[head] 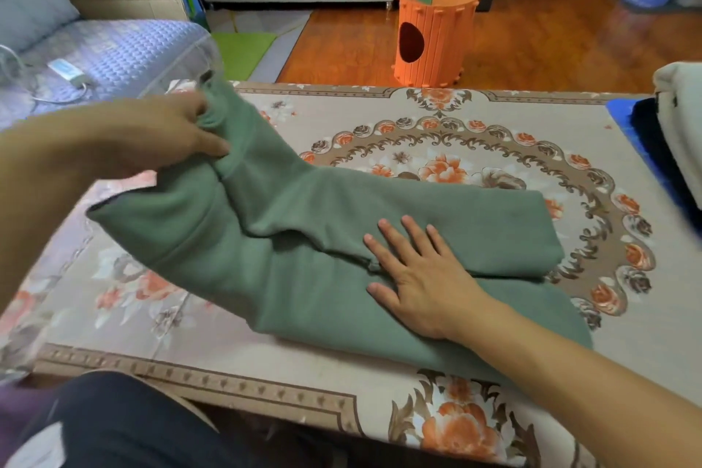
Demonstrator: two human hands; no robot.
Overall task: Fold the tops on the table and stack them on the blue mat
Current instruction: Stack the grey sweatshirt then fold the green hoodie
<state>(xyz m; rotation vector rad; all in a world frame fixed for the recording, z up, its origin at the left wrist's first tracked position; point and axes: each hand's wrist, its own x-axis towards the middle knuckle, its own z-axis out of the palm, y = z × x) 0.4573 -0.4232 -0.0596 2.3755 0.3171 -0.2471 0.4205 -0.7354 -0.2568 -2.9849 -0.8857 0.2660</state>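
Here, the left hand [167, 133] pinches a raised sleeve of the green top [304, 239]; the right hand [421, 277] presses flat, fingers straight, on the top on the bench [494, 110].

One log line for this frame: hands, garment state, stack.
left hand: grips green top sleeve, lifted | right hand: flat, pressing top | stack: folded tops on blue mat
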